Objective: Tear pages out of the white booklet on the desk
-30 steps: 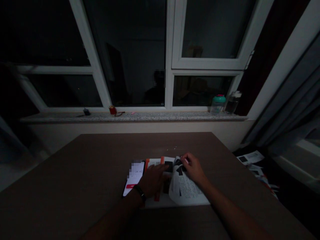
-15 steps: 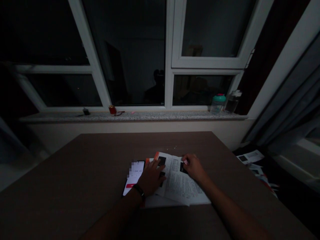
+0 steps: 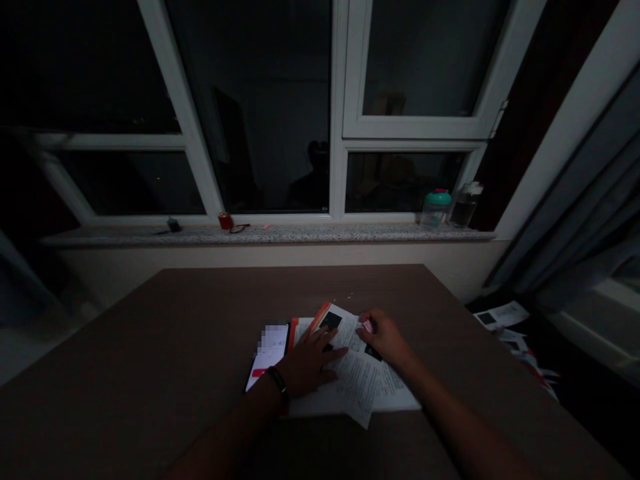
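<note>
A printed sheet (image 3: 359,380) with pictures and text lies askew over a booklet or stack of pages (image 3: 397,398) with an orange edge. My left hand (image 3: 313,363), a dark band on its wrist, rests on the sheet with fingers spread. At the sheet's right side, my right hand (image 3: 386,333) is closed, pinching a small pink object (image 3: 369,326) that may be an eraser; its shape is mostly covered by the fingers. Left of the pages lies a phone (image 3: 270,353) with a lit screen, partly behind my left hand.
Brown table (image 3: 125,360) beneath the pages; tiny pale bits (image 3: 350,295) lie beyond them. On the window sill (image 3: 310,232) stand a green-lidded bottle (image 3: 436,208), a clear bottle (image 3: 465,205) and a small red jar (image 3: 225,221). Loose papers (image 3: 503,315) lie beyond the table's right edge.
The printed sheet has turned clockwise, its lower corner now jutting past the pages below. My left hand has shifted slightly right with it. The right hand keeps hold of the pink object.
</note>
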Demonstrator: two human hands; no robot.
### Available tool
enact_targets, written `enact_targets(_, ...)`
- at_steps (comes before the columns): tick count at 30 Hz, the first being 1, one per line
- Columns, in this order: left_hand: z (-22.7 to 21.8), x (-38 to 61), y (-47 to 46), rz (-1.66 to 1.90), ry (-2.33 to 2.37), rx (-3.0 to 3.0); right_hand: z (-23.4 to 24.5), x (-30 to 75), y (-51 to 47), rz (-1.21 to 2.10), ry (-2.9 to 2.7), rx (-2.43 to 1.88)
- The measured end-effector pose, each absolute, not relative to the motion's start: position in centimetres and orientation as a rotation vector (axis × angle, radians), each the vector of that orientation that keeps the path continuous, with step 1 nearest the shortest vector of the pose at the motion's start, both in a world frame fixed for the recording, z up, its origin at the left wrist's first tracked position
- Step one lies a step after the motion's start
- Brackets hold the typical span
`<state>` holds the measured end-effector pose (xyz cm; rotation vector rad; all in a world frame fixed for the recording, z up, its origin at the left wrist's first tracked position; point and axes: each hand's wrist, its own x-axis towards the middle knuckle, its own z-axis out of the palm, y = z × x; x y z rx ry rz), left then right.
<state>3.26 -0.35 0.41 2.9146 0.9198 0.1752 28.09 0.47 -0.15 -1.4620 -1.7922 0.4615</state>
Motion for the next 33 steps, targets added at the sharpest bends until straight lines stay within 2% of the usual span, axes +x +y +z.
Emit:
enact_targets(11, 2.0, 3.4, -0.4, 0.134, 0.910, 2.932, -0.1, 29.0, 0.7, 0.496, -1.694, -1.459)
enact_targets(20, 0.7, 2.9, -1.3, 0.244, 0.963, 2.750, -0.5, 29.0, 1.0, 0.454, -1.682, -1.325)
enact_targets(26, 1.4, 3.1, -1.7, 0.326, 0.948, 2.766, -0.4, 28.9, 0.8, 0.461, -1.688, -1.247)
enact_targets(33, 1.7, 3.2, -2.1, 0.233, 0.893, 2.751, 0.7, 28.0, -0.1, 0.695, -1.575, -1.101)
